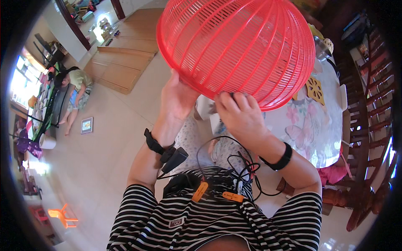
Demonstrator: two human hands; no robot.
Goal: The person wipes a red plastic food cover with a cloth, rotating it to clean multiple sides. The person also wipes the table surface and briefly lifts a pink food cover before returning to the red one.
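A big red plastic mesh food cover (234, 50), dome-shaped with ribs and thin slits, is held up tilted in front of me. My left hand (178, 98) grips its lower left rim, thumb on the near side and the other fingers mostly behind it. At the bottom of the rim, the fingers of my right hand (240, 113) are curled closed. A dark grey, cloth-like scrap (212, 108) pokes out beside them; most of it is hidden. Both wrists wear black straps, and a black cable (251, 167) loops in front of my striped shirt.
On the right stands a table (299, 129) with a butterfly-and-flower cover, bearing a yellow cut-out trivet (315, 90) and a metal bowl (322, 49). A wooden railed bench (372, 125) lies beyond. Flattened cardboard (121, 62) covers floor at far left, near another person (77, 88).
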